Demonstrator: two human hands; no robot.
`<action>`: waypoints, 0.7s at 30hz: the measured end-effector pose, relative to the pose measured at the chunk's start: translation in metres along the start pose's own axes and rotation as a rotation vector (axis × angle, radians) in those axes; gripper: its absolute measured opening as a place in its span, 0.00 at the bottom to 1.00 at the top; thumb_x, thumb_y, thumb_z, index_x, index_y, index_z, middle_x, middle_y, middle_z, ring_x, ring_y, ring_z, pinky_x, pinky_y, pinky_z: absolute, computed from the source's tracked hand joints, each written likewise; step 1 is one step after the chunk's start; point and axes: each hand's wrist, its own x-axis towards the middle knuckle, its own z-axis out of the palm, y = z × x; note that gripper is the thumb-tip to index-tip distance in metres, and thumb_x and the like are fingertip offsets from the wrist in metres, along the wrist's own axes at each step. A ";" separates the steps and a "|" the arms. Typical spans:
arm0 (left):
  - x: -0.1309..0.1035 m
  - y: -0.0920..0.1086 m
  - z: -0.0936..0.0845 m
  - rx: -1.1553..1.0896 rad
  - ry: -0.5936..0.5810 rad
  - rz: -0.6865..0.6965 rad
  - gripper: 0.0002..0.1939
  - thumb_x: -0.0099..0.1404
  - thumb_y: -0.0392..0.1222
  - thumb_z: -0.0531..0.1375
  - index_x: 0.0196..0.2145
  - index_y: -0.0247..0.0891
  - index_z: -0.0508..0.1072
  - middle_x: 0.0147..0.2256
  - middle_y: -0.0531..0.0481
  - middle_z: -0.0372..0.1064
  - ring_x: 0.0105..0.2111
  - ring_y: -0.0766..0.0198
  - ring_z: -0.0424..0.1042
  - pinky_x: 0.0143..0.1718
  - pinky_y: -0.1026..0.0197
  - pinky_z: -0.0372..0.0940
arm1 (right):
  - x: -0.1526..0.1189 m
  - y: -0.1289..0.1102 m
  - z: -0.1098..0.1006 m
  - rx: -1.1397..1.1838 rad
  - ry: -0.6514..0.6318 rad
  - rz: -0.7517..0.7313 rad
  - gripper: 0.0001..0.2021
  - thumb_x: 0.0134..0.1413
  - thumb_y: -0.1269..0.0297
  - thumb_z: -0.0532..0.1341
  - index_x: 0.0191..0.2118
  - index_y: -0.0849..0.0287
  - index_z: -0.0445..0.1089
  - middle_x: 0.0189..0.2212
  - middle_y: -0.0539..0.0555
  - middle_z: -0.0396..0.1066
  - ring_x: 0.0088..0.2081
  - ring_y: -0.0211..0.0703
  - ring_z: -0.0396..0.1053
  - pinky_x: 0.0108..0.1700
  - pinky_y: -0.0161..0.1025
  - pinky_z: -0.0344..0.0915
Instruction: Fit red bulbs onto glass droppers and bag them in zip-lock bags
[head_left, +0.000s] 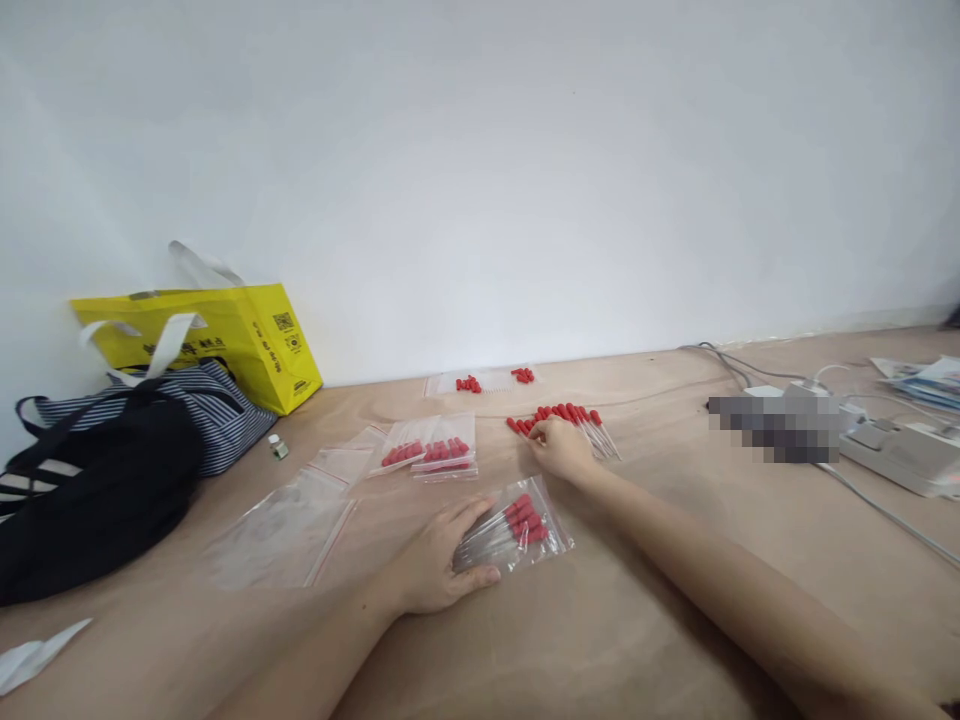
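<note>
My left hand (441, 560) curls round the near-left end of a clear zip bag (556, 535), thumb on one side and fingers on the other. Inside that bag lie several glass droppers with red rubber bulbs (526, 518). Farther off, my right hand (562, 448) has its fingers closed at the red bulb of a dropper (517, 426), at the left end of a row of loose droppers (592, 428). The fingertips partly hide the grip. Behind my left hand, filled bags of droppers (442, 450) lie overlapped.
Flat, unfilled zip bags (285, 530) lie to the left. More bagged droppers (469, 384) rest by the wall. At left stand a yellow bag (277, 350), a black bag (112, 480) and a small bottle (278, 447). Cables and a white device (900, 455) occupy the right.
</note>
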 end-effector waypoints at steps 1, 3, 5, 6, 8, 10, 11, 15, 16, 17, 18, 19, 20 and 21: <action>0.000 0.000 0.000 -0.003 0.007 0.001 0.34 0.55 0.53 0.56 0.56 0.37 0.52 0.56 0.41 0.52 0.54 0.52 0.53 0.53 0.49 0.53 | 0.006 -0.004 0.002 -0.037 0.017 0.027 0.10 0.48 0.65 0.54 0.34 0.58 0.71 0.39 0.57 0.68 0.40 0.45 0.66 0.39 0.37 0.59; -0.001 0.001 -0.001 -0.011 0.023 0.017 0.34 0.55 0.54 0.56 0.55 0.38 0.53 0.55 0.42 0.53 0.53 0.51 0.55 0.52 0.48 0.53 | 0.015 -0.012 0.009 -0.098 0.030 0.079 0.11 0.49 0.64 0.54 0.35 0.59 0.71 0.41 0.60 0.67 0.41 0.48 0.66 0.39 0.39 0.59; -0.001 0.001 -0.001 -0.014 0.034 0.032 0.33 0.55 0.54 0.56 0.55 0.39 0.54 0.55 0.42 0.54 0.53 0.52 0.56 0.52 0.48 0.54 | 0.021 -0.019 0.016 -0.141 0.027 0.121 0.11 0.49 0.65 0.53 0.36 0.62 0.70 0.41 0.62 0.66 0.41 0.51 0.66 0.39 0.41 0.59; -0.002 0.001 -0.001 -0.012 0.035 0.036 0.33 0.55 0.54 0.56 0.55 0.39 0.53 0.55 0.42 0.54 0.53 0.52 0.56 0.52 0.48 0.54 | 0.024 -0.021 0.020 -0.156 0.024 0.138 0.11 0.49 0.66 0.53 0.36 0.63 0.70 0.42 0.63 0.65 0.41 0.52 0.66 0.39 0.42 0.59; -0.002 0.000 -0.001 -0.011 0.033 0.036 0.33 0.55 0.55 0.56 0.55 0.39 0.53 0.55 0.43 0.54 0.53 0.52 0.56 0.52 0.49 0.54 | 0.027 -0.025 0.025 -0.171 0.018 0.160 0.12 0.50 0.67 0.53 0.37 0.64 0.69 0.41 0.65 0.65 0.42 0.52 0.66 0.39 0.43 0.59; -0.002 -0.001 0.000 -0.013 0.028 0.034 0.34 0.55 0.55 0.56 0.55 0.40 0.53 0.55 0.43 0.54 0.53 0.52 0.55 0.52 0.49 0.54 | 0.028 -0.027 0.028 -0.166 0.014 0.167 0.12 0.50 0.67 0.52 0.38 0.63 0.69 0.41 0.65 0.66 0.42 0.52 0.66 0.40 0.43 0.59; -0.002 -0.002 0.000 -0.014 0.026 0.034 0.34 0.55 0.55 0.56 0.56 0.40 0.53 0.55 0.43 0.53 0.53 0.52 0.55 0.52 0.49 0.54 | 0.028 -0.028 0.029 -0.155 0.013 0.165 0.11 0.50 0.67 0.53 0.38 0.64 0.68 0.41 0.65 0.66 0.42 0.52 0.66 0.40 0.42 0.59; -0.003 -0.003 0.001 -0.008 0.038 0.033 0.33 0.55 0.54 0.57 0.55 0.41 0.53 0.55 0.43 0.54 0.53 0.52 0.55 0.52 0.48 0.53 | 0.025 -0.024 0.021 -0.051 0.026 0.123 0.12 0.52 0.66 0.52 0.38 0.67 0.66 0.39 0.67 0.66 0.41 0.50 0.67 0.39 0.40 0.60; -0.003 -0.003 0.001 -0.006 0.041 0.031 0.33 0.54 0.54 0.57 0.55 0.41 0.54 0.55 0.44 0.55 0.53 0.52 0.55 0.52 0.48 0.53 | 0.023 -0.020 0.017 -0.010 0.032 0.100 0.11 0.53 0.65 0.51 0.38 0.67 0.65 0.38 0.65 0.67 0.40 0.48 0.67 0.39 0.39 0.60; -0.003 -0.002 0.001 -0.005 0.043 0.031 0.33 0.54 0.54 0.57 0.55 0.41 0.54 0.55 0.44 0.55 0.53 0.52 0.55 0.52 0.48 0.53 | 0.021 -0.015 0.012 0.032 0.038 0.074 0.11 0.54 0.65 0.50 0.39 0.66 0.64 0.37 0.63 0.67 0.40 0.45 0.67 0.38 0.37 0.61; -0.003 -0.002 0.000 -0.006 0.044 0.031 0.33 0.54 0.54 0.57 0.55 0.41 0.54 0.54 0.44 0.55 0.53 0.52 0.55 0.52 0.48 0.53 | 0.017 -0.009 0.007 0.068 0.043 0.046 0.11 0.55 0.65 0.49 0.39 0.65 0.62 0.37 0.61 0.68 0.39 0.42 0.67 0.38 0.35 0.61; -0.003 -0.002 0.000 -0.009 0.041 0.032 0.33 0.55 0.54 0.57 0.55 0.42 0.54 0.55 0.44 0.55 0.53 0.52 0.55 0.53 0.48 0.53 | 0.013 -0.001 0.001 0.113 0.053 0.019 0.11 0.55 0.65 0.48 0.41 0.64 0.61 0.36 0.58 0.68 0.38 0.40 0.67 0.38 0.34 0.61; -0.002 -0.002 0.000 -0.013 0.033 0.030 0.33 0.55 0.54 0.57 0.55 0.42 0.54 0.55 0.45 0.54 0.54 0.52 0.54 0.53 0.48 0.53 | 0.007 0.007 -0.003 0.165 0.066 -0.003 0.11 0.55 0.65 0.49 0.44 0.63 0.58 0.36 0.57 0.67 0.36 0.38 0.67 0.37 0.33 0.62; -0.002 -0.002 0.000 -0.015 0.021 0.023 0.33 0.55 0.54 0.57 0.55 0.41 0.53 0.56 0.44 0.53 0.54 0.51 0.54 0.53 0.48 0.52 | 0.000 0.016 -0.007 0.237 0.081 -0.021 0.14 0.54 0.65 0.50 0.47 0.63 0.55 0.35 0.55 0.67 0.34 0.37 0.67 0.35 0.33 0.62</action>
